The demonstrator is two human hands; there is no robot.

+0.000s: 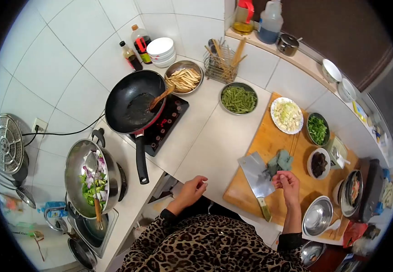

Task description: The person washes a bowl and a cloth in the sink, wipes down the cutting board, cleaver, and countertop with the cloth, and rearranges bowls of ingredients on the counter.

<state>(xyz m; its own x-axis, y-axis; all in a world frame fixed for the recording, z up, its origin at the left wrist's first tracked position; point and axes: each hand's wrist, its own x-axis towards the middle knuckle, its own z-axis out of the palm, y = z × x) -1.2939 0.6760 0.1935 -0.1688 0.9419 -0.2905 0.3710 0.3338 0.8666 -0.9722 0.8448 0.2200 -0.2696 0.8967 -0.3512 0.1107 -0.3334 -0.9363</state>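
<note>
My left hand (192,192) hangs near the counter's front edge with its fingers curled in; whether it holds anything is hidden. Over the wooden cutting board (255,145), my right hand (287,185) is pinched closed, and what is between its fingers is too small to name. Just left of it a cleaver (256,174) lies flat, its handle toward the front edge. A crumpled grey-green cloth (280,162) lies right beyond the blade. The board also bears a plate of chopped pale vegetable (287,115).
A black wok (135,106) with a wooden spatula sits on the induction cooker (171,122). Left stands a steel pot (87,179) of cut vegetables. Bowls of green beans (239,98), pale strips (184,78), chopped greens (317,129) and dark pieces (318,164) stand around. Empty steel bowls (318,216) are front right.
</note>
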